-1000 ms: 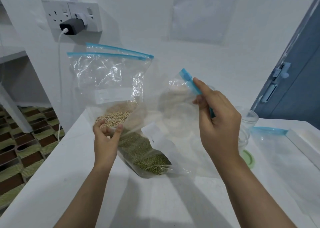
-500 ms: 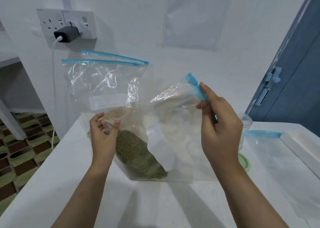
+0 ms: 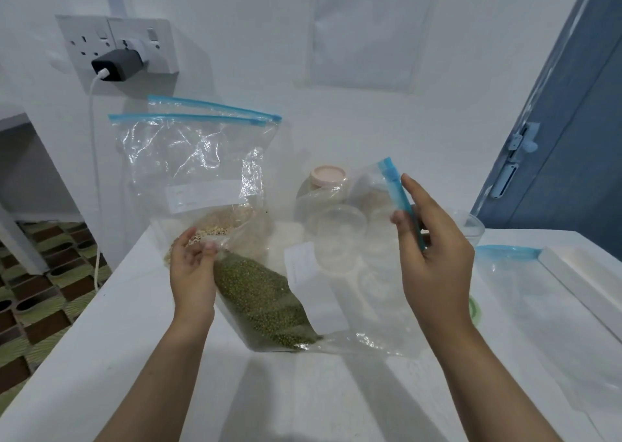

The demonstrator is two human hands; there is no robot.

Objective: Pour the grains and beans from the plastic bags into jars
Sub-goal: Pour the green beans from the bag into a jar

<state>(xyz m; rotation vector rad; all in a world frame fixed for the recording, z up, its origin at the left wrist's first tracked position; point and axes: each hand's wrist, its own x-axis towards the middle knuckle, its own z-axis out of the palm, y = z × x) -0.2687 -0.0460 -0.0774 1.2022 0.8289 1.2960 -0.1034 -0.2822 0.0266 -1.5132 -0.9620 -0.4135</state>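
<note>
The right hand (image 3: 434,253) pinches the green-bean bag's (image 3: 269,303) blue zip strip (image 3: 400,202) at two o'clock of its beans, while the left hand (image 3: 193,273) grips the bag's ten-o'clock corner.

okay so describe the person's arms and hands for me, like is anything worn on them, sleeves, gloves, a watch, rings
Both forearms are bare all the way to the bottom edge of the head view, with no sleeve showing. The left hand and right hand wear no gloves. No watch, bracelet or band shows at either wrist, and no ring is visible on the fingers that show. The visible fingernails look short and unpainted.
</note>
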